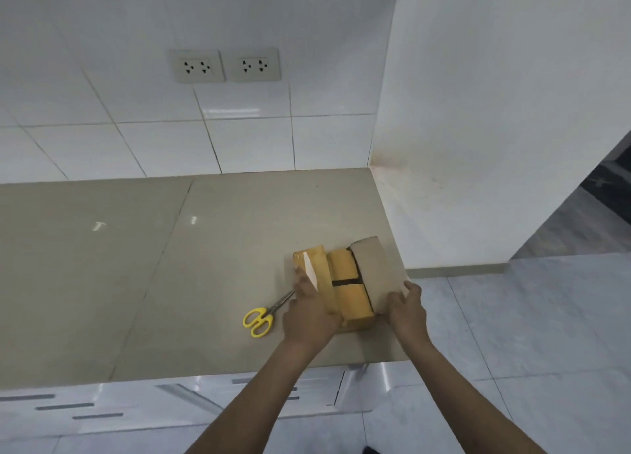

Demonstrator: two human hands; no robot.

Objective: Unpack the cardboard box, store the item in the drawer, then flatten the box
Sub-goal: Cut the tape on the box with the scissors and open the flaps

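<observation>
Step in hand: the unpacking stage; the person is spreading the outer top flaps of the cardboard box [345, 284], so storing and flattening appear not yet begun
Box position: on the grey countertop [205, 248], near its right front corner, close to the side wall
Left hand: the left hand [309, 312] lies over the left outer flap, fingers spread flat and pressing it outward; not clamped around anything
Right hand: the right hand [408, 312] has its fingers curled on the near edge of the right outer flap, which stands folded back
Inner flaps: two yellow-brown inner flaps are closed, a dark gap between them; the item inside is hidden
Scissors: yellow-handled scissors [264, 317] lie on the counter just left of the box, blades running under the left hand
Drawers: cabinet fronts [85, 406] show below the counter edge, all shut
Next move calls for: likely lifting the two inner flaps apart, then reaching in for the item while one hand steadies the box
</observation>
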